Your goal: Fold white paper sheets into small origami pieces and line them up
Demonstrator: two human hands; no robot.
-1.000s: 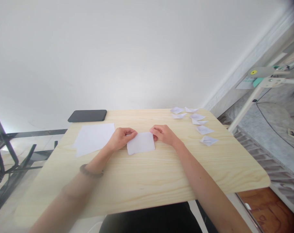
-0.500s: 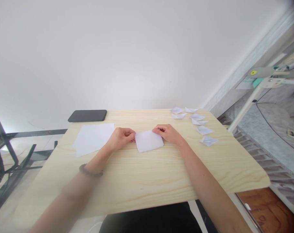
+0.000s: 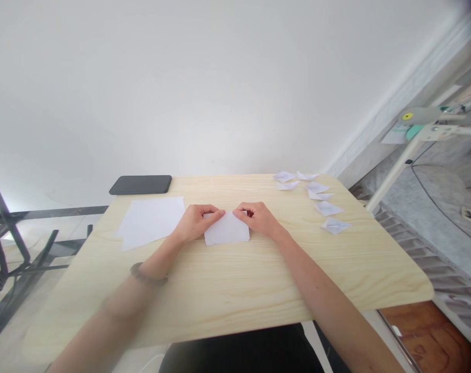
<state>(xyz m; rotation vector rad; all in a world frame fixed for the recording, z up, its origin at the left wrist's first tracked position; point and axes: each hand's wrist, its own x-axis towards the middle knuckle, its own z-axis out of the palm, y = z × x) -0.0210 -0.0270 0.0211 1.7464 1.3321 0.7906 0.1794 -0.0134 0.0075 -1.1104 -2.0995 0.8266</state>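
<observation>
A small folded white paper lies on the light wooden table in front of me. My left hand pinches its upper left corner with curled fingers. My right hand pinches the upper right corner the same way. The two hands almost meet over the paper's top edge. A dark bead bracelet circles my left wrist.
A stack of flat white sheets lies to the left of my hands. A dark phone rests at the table's far left edge. Several small folded paper shapes are spread at the far right. A black chair frame stands left of the table.
The paper slid right half a second ago and is now back at the centre. Both hands have come closer together along its top edge.
</observation>
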